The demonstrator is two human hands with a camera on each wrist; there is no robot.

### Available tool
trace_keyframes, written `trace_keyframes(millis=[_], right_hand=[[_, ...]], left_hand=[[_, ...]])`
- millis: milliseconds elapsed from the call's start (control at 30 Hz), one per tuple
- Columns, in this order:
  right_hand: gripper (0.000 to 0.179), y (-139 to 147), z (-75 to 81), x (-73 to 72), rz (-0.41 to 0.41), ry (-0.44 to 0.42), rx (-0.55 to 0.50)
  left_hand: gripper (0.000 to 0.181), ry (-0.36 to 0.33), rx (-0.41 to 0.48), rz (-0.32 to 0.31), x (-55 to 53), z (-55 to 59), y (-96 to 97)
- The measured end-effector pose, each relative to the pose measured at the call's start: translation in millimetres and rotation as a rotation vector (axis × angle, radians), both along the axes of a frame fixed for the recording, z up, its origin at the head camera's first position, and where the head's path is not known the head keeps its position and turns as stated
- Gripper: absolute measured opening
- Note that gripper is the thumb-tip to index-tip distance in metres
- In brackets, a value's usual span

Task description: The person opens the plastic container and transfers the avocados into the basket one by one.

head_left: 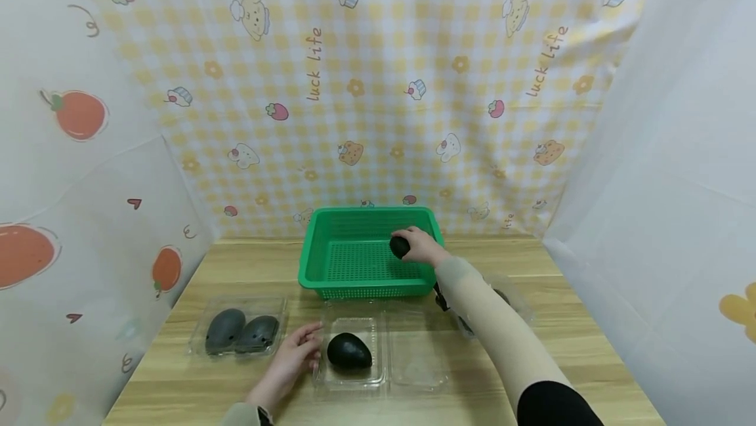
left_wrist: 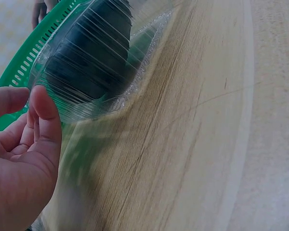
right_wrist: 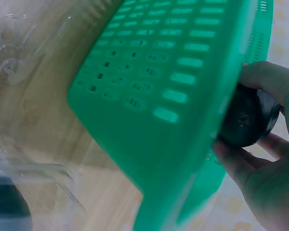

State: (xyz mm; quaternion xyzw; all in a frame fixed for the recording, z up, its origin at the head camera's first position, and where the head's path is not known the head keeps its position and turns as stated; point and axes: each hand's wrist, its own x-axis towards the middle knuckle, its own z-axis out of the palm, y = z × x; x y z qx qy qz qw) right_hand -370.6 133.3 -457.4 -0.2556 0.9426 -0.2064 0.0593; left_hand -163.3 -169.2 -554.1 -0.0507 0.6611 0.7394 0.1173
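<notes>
My right hand [head_left: 420, 246] grips a dark avocado [head_left: 399, 247] inside the right part of the green basket [head_left: 307, 262]; its round stem scar shows in the right wrist view. With thumb and forefinger, my left hand [left_wrist: 26, 139] pinches the edge of a clear plastic clamshell container [head_left: 380, 354]. The container lies open in front of the basket, its lid [head_left: 418, 354] folded out to the right. Another black avocado [head_left: 350, 351] lies in its left half. Through the ribbed wall, that avocado appears large in the left wrist view.
A closed clear container [head_left: 283, 304] with two dark avocados [head_left: 226, 329] stands at the left. Another clear container [head_left: 520, 295] with dark fruit sits at the right, partly hidden by my right forearm [head_left: 502, 327]. Behind the wooden table [head_left: 496, 252] hangs a checked curtain [head_left: 378, 52].
</notes>
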Motion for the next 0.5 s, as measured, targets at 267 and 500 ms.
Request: trace_keyframes(millis=[267, 500], right_hand=[[0.064, -2, -10.9, 2.4, -0.016, -0.047, 0.014], [0.063, -3, -13.3, 6.0, -0.02, -0.088, 0.044]], left_hand=[[0.053, -0.01, -0.001, 0.004, -0.4, 1.5, 1.4], [0.052, -0.016, -0.004, 0.016, 1.0, 3.4, 2.2]])
